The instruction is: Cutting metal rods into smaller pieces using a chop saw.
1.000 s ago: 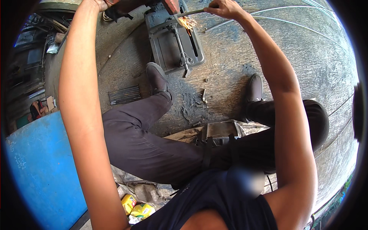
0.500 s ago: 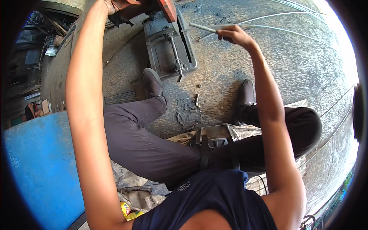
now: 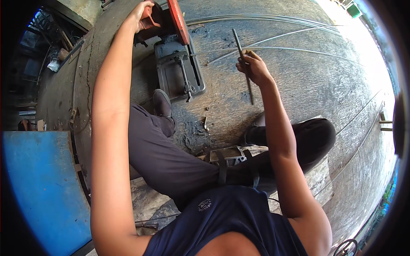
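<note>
A cut-off saw with a red blade guard [image 3: 178, 21] stands on the floor in front of me. My left hand [image 3: 140, 16] grips the red part at the upper left of the saw; the fingers' far side is partly hidden. Below the raised head lie its dark base [image 3: 168, 77] and clamp screw [image 3: 185, 74]. A thin metal rod lies across the base's right edge. In the air to the right of the saw, my right hand [image 3: 255, 68] is closed around a short dark metal rod [image 3: 236, 39], which sticks out at both ends of the fist.
Several long metal rods [image 3: 273, 18] lie on the floor beyond the right hand. A wrench-like small tool [image 3: 206, 123] and a nut [image 3: 208, 108] lie near my feet. On the left is a blue panel [image 3: 38, 183]. A metal frame [image 3: 228, 155] sits by my legs.
The short rod has swung from nearly level, pointing left, to steeply upright in my right hand. My left hand stays on the saw, and the whole view has shifted.
</note>
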`<state>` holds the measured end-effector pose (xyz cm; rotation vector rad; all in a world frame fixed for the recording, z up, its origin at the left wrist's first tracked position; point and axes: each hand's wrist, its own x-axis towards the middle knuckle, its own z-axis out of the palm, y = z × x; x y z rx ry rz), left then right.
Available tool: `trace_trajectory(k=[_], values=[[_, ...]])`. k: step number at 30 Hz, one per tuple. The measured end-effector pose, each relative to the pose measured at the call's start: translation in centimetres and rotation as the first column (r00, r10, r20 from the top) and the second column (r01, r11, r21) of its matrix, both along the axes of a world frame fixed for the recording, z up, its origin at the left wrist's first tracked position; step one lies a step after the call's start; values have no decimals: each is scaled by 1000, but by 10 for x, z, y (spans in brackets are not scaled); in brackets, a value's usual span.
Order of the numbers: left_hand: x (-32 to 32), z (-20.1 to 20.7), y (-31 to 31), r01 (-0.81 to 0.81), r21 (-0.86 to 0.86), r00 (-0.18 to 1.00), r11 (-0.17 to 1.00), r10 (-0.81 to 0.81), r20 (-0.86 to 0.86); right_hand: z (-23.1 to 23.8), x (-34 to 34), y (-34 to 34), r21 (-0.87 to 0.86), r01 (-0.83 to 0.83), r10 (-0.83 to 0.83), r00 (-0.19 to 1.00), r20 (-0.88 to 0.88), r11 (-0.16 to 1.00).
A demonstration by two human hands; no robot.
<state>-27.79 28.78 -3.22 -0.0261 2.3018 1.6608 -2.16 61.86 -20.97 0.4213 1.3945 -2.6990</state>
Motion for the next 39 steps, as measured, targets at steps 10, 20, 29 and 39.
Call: trace_trajectory(k=[10, 20, 29, 39], values=[[-10, -2, -1, 35, 96, 996, 995, -43, 80, -10, 0, -27, 21, 128, -125, 985, -120, 992], [-20, -1, -6, 46, 94, 983, 994, -62, 171, -17, -12, -36, 804, 130, -129, 989, -67, 580], [-14, -3, 1, 55, 161, 995, 985, -68, 79, -26, -18, -35, 645, 268, -60, 943, -326, 715], [-23, -3, 0, 59, 224, 998, 973, -63, 11, -17, -16, -24, 303, 163, -73, 955, -289, 939]])
